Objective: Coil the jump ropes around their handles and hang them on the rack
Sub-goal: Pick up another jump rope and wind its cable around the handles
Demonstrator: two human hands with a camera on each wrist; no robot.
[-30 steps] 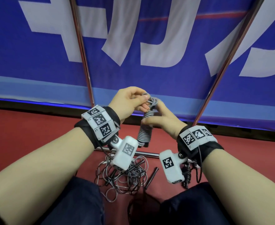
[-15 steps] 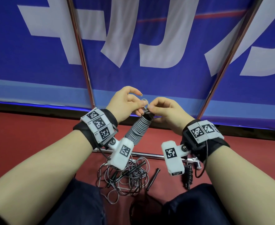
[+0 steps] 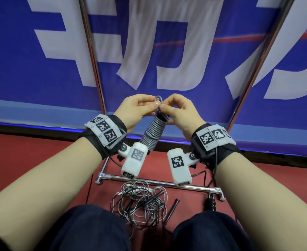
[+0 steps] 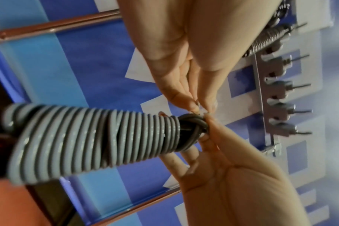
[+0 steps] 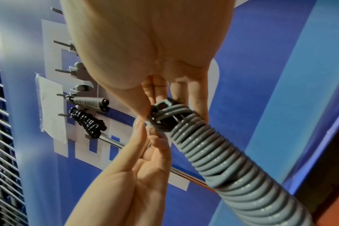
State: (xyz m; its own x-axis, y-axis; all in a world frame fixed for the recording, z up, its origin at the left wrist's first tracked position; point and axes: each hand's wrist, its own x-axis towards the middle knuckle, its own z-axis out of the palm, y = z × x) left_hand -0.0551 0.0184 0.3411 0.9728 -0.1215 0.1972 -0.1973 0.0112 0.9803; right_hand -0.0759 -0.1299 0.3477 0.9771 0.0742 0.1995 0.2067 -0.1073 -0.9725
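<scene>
the person's left hand (image 3: 133, 110) and right hand (image 3: 179, 113) meet in front of the blue banner with white lettering (image 3: 167, 51), both pinching the far top end of a grey jump rope wound in tight coils around its black handles (image 3: 153, 132). the bundle tilts, its lower end toward the near left, behind the white camera on the left wrist. in the left wrist view the left fingertips (image 4: 195, 107) pinch a small loop of rope at the bundle's tip, while the right hand's fingers curl round the dark crossed strands just below. on the red floor (image 3: 31, 160) near the knees lies a loose tangle of thin grey and black rope (image 3: 140, 205), with a short black handle (image 3: 171, 210) just right of it and a chrome bar (image 3: 158, 182) just beyond. the right wrist view shows a grey wall rack with pegs (image 5: 75, 71) well apart from the hands, carrying one coiled grey rope bundle (image 5: 89, 103) and one coiled black bundle (image 5: 87, 122) beside it.
</scene>
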